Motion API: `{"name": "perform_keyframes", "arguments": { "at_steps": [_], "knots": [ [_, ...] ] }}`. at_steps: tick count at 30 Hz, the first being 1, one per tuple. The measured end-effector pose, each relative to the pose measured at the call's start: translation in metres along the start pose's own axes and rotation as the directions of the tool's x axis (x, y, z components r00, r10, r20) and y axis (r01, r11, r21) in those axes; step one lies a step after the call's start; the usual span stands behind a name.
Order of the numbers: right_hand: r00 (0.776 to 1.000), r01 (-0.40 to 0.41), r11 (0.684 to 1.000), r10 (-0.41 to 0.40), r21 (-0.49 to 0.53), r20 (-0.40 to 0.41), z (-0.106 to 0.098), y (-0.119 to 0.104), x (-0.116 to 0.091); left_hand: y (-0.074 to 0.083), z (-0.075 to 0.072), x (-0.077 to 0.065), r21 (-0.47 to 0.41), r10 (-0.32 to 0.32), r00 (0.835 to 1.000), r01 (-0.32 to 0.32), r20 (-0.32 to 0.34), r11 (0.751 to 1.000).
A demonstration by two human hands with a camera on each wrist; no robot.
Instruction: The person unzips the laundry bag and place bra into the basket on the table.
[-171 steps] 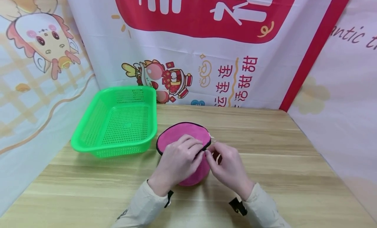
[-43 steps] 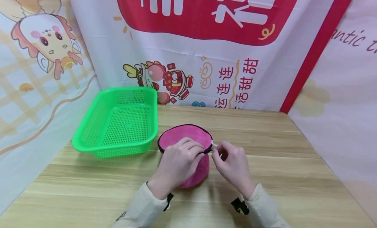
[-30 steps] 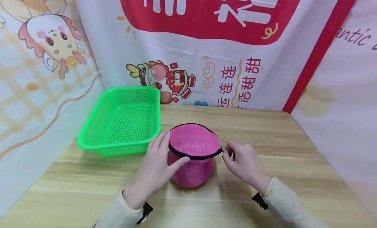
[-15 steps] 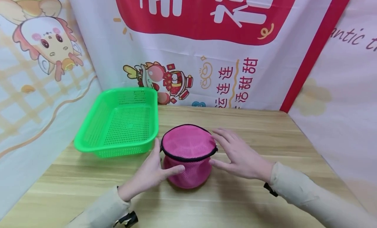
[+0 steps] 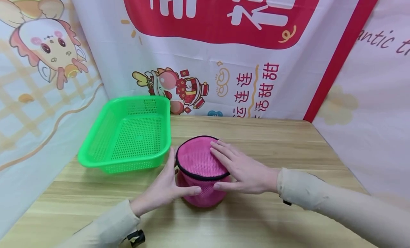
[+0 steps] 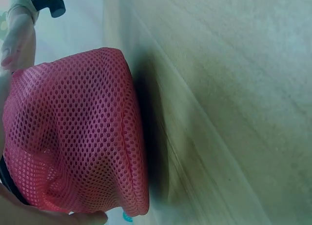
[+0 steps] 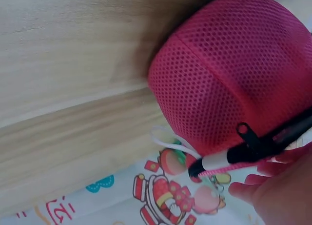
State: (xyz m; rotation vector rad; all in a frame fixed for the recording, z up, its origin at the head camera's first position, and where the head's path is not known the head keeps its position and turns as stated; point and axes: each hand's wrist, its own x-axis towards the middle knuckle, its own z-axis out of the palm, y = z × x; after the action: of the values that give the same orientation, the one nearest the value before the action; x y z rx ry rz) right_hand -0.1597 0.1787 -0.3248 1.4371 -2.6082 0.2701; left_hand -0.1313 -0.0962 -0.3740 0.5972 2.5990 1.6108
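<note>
A pink mesh laundry bag (image 5: 200, 155), round with a black-edged lid, stands upright on the wooden table. Its lid looks closed all along the front. My left hand (image 5: 163, 187) lies against the bag's left side, thumb extended across the front and fingers along the side. From the right, my right hand (image 5: 241, 166) rests straight fingers on the lid, with the thumb low on the front wall. The right wrist view shows a black zipper pull (image 7: 248, 136) on the rim and a white cord (image 7: 173, 142) beside it. The bag's inside is hidden.
A green plastic basket (image 5: 84, 157) with perforated walls stands at the back left, close to the bag. Printed cloth (image 5: 272, 52) hangs behind the table (image 5: 288, 144) and along both sides.
Earlier, the right hand pinched the zipper at the rim and drew it right while the left held the rim. Now the right has let go and moved onto the lid; the left has shifted to the side.
</note>
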Motion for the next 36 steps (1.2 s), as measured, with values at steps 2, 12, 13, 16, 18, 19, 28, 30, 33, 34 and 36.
{"name": "perform_keyframes", "arguments": {
  "at_steps": [2, 12, 13, 16, 18, 19, 28, 30, 33, 34, 36],
  "knots": [
    [1.000, 0.017, 1.000, -0.017, -0.001, 0.013, 0.004, 0.001, 0.002, 0.000, 0.000, 0.001, -0.025, -0.008, 1.000, 0.008, 0.002, 1.000],
    [0.999, 0.006, 0.997, -0.010, 0.080, 0.049, 0.022, 0.001, 0.010, 0.004, 0.004, 0.006, -0.069, -0.016, 1.000, 0.017, 0.014, 0.997],
    [0.999, 0.003, 0.996, -0.007, 0.087, 0.054, 0.023, 0.001, 0.010, 0.004, 0.004, 0.006, -0.061, -0.017, 1.000, 0.017, 0.011, 0.998],
    [0.998, -0.007, 0.995, 0.001, 0.101, 0.066, 0.023, 0.001, 0.011, 0.004, 0.004, 0.008, -0.046, -0.020, 1.000, 0.021, 0.007, 0.999],
    [0.997, -0.009, 0.994, 0.001, 0.113, 0.074, 0.023, 0.002, 0.012, -0.001, 0.005, 0.010, -0.024, -0.015, 1.000, 0.015, 0.003, 1.000],
    [0.997, -0.008, 0.993, -0.001, 0.115, 0.078, 0.023, 0.002, 0.012, -0.002, 0.005, 0.011, -0.014, -0.014, 1.000, 0.014, 0.003, 1.000],
    [0.993, 0.023, 0.998, -0.017, -0.050, 0.117, 0.018, -0.002, 0.016, -0.003, 0.001, 0.014, 0.046, 0.027, 1.000, -0.027, -0.002, 0.999],
    [0.994, 0.042, 0.995, -0.031, -0.095, 0.106, 0.016, -0.003, 0.017, -0.004, 0.000, 0.016, 0.065, 0.042, 0.999, -0.042, 0.004, 0.997],
    [0.994, 0.084, 0.982, -0.071, -0.167, 0.081, 0.015, -0.006, 0.020, -0.005, -0.002, 0.016, 0.091, 0.055, 0.998, -0.057, 0.017, 0.994],
    [0.993, 0.104, 0.975, -0.091, -0.197, 0.073, 0.015, -0.007, 0.021, -0.005, -0.002, 0.016, 0.093, 0.063, 0.998, -0.064, 0.022, 0.994],
    [0.989, 0.145, 0.955, -0.135, -0.260, 0.055, 0.015, -0.010, 0.023, -0.007, -0.002, 0.016, 0.093, 0.072, 0.997, -0.075, 0.037, 0.993]
  ]
}}
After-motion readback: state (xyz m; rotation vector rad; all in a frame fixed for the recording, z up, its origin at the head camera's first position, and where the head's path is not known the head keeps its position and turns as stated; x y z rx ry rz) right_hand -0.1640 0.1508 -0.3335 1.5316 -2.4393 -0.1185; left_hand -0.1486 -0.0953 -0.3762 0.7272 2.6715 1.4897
